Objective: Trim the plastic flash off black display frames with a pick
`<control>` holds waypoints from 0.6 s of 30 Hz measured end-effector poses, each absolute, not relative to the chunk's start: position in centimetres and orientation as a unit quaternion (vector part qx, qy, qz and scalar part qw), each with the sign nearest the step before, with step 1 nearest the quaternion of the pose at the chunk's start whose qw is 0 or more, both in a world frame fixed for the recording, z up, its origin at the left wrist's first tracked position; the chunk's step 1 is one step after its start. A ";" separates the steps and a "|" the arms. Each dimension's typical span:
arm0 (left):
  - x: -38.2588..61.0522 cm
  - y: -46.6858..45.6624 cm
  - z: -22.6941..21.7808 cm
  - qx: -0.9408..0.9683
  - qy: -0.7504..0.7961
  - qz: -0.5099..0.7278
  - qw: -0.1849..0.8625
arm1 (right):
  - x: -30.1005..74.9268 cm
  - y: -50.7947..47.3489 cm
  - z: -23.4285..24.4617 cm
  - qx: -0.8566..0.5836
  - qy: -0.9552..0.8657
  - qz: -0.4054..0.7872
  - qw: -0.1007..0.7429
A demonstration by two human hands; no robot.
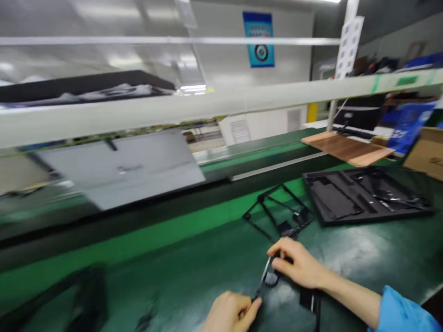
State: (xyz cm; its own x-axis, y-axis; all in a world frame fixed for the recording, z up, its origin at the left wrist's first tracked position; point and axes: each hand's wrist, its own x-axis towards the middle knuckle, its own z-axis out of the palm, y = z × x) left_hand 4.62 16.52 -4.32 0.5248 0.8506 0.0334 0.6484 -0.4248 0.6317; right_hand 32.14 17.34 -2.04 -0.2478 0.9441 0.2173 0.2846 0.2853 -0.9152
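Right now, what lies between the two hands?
A slim, shiny-edged part runs between the left hand and the right hand, with a small round piece beside it, as the head view shows.

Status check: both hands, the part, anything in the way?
Left hand pinching near end of thin silver-and-black strip; right hand at far end, grip unclear. Rounded piece close beside strip, maybe attached. Black frame just beyond right hand.

Frame (285,227) and tray (374,220) on green bench (180,272)
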 end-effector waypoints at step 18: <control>2.6 19.1 -2.0 0.881 0.369 0.192 0.225 | 32.4 15.4 -2.5 -0.489 -0.580 0.507 0.409</control>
State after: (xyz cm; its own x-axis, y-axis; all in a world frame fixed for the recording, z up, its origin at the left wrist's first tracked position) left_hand 2.57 19.09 -2.00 0.6542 0.7367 0.1713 0.5638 -0.6260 0.5388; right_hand 32.43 15.43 -2.54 -0.1883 0.9819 -0.0211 0.1522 0.0080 -0.9883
